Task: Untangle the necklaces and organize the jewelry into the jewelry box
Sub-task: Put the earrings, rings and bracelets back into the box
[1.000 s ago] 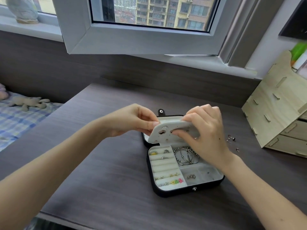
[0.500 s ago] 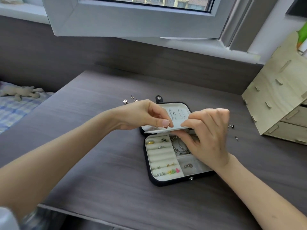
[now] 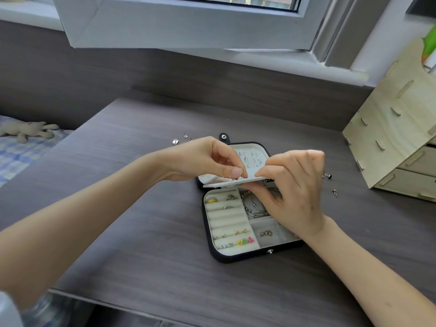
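A black jewelry box [image 3: 245, 257] lies open on the dark wood desk, its cream tray holding rings [image 3: 211, 199], small coloured studs [image 3: 245, 241] and silver bangles [image 3: 256, 210]. Above the tray I hold the white earring panel [image 3: 236, 182] nearly level, with several silver earrings hanging on its upper face. My left hand [image 3: 212, 159] pinches the panel's front edge between thumb and forefinger. My right hand [image 3: 292, 187] grips the panel's right end, thumb above and fingers curled beneath, hiding part of the bangle compartment.
Loose earrings [image 3: 181, 139] lie on the desk behind my left hand, and small studs [image 3: 329, 177] lie to the right of the box. A wooden drawer organizer [image 3: 396, 138] stands at the right. An open window sash [image 3: 188, 22] overhangs the back; a bed lies at left.
The earring panel has tipped from tilted toward me to nearly flat, now showing its earring side. Both hands stayed on it, and the view has dropped lower onto the desk.
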A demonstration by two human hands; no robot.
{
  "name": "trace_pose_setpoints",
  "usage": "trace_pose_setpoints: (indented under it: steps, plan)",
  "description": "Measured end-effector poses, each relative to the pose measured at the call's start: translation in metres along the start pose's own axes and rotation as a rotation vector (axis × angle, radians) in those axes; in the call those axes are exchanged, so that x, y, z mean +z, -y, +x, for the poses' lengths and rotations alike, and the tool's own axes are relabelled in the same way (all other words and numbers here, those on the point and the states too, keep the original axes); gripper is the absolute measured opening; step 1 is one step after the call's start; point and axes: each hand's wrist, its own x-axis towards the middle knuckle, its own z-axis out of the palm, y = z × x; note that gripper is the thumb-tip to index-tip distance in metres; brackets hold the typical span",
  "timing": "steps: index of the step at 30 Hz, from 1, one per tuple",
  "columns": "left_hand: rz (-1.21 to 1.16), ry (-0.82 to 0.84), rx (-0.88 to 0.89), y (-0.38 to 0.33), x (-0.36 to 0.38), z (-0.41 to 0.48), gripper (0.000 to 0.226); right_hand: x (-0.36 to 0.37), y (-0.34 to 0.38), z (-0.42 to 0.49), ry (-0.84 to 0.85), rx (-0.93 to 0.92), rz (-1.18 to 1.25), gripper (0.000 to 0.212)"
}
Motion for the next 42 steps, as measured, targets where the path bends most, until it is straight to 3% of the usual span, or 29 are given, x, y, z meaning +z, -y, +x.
trace_pose_setpoints:
  steps: [3, 6, 10, 20, 23, 26, 32, 37, 39, 42]
  plan:
    - [0.169, -0.037, 0.061, -0.008, -0.001, -0.002, 0.013, 0.0, 0.0, -0.001, 0.005, 0.009, 0.005, 0.031]
    - [0.489, -0.069, 0.173, -0.017, -0.003, -0.001, 0.008, 0.0, 0.0, -0.001, 0.003, 0.015, 0.003, 0.032]
    - [0.659, -0.036, 0.151, -0.028, -0.006, 0.002, 0.005, 0.001, 0.0, 0.001, -0.005, 0.026, 0.008, 0.031]
    - [0.474, 0.086, 0.031, -0.027, -0.008, 0.003, 0.013, 0.0, 0.001, 0.0, -0.004, 0.023, 0.016, 0.029]
    - [0.521, 0.108, 0.019, -0.029, -0.006, 0.004, 0.019, -0.001, 0.002, 0.001, -0.005, 0.018, 0.021, 0.028]
    - [0.582, 0.116, -0.006, -0.033, -0.007, 0.003, 0.01, -0.001, 0.002, 0.002, 0.005, 0.022, 0.019, 0.028]
    - [0.302, -0.087, -0.001, -0.04, -0.016, -0.02, 0.03, 0.004, -0.001, 0.019, 0.094, 0.096, -0.055, 0.026]
    - [0.306, -0.239, 0.062, -0.026, -0.017, -0.029, 0.028, 0.012, -0.013, 0.033, 0.153, 0.089, -0.094, 0.038]
    - [0.332, -0.347, 0.067, -0.023, -0.017, -0.025, 0.013, 0.007, -0.028, 0.034, 0.126, 0.208, -0.031, 0.035]
    - [0.351, -0.44, 0.02, -0.019, -0.02, -0.017, 0.012, -0.007, -0.065, 0.026, 0.174, 0.485, -0.134, 0.024]
